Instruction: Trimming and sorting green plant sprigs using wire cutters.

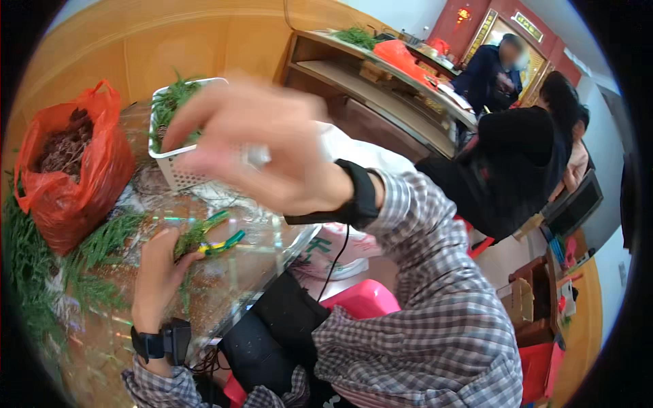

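Observation:
My left hand (160, 265) is low over the table, its fingers and thumb closed round a small bunch of green sprigs (192, 239). A cutting tool with green and yellow handles (223, 243) lies right beside the thumb; its blades are hidden. Raised in front of the view, my right hand (265, 146) is smeared by motion, with its fingers bent. Whether it holds anything I cannot make out. Behind it stands a white perforated plastic basket (182, 173) with green foliage (175, 102) inside, partly covered by the hand.
At the left, a red plastic bag (102, 173) holds brown dried matter. Feathery green branches (34, 272) lie round it. A pink stool (364, 299) and a white plastic bag (333, 258) are below the table's edge. People (517, 156) are at the right, by a wooden counter (367, 81).

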